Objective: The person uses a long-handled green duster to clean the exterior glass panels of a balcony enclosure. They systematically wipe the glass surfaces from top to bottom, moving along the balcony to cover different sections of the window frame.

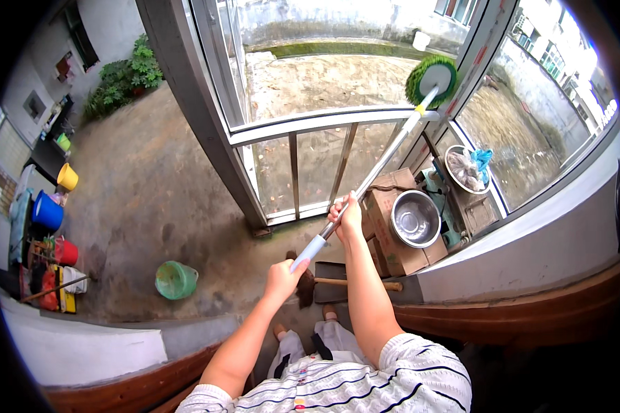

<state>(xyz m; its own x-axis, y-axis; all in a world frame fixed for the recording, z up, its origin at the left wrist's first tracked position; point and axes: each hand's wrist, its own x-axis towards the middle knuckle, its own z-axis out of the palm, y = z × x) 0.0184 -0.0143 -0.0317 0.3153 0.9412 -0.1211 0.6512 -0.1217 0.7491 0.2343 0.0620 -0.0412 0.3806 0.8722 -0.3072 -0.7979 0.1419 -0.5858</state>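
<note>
I hold a long-handled mop [379,168] with both hands. Around the pale blue grip at its lower end, my left hand [284,278] is closed. Higher up, my right hand [346,216] wraps round the metal pole. The pole slants up and to the right, away from me. Its round head [431,81], with green fringe and a white back, is up at the right corner of the window pane [331,79]. Whether the head touches the glass, I cannot tell. Below the pane runs a white frame rail [324,122] above metal bars.
At the right, a steel basin [416,219] sits on cardboard boxes [386,203], near a bucket [467,168] holding plastic bags. A wooden-handled tool [358,283] lies by my feet. On the concrete floor stands a green bucket [176,280]. Blue [47,210] and yellow buckets [67,177] line the left.
</note>
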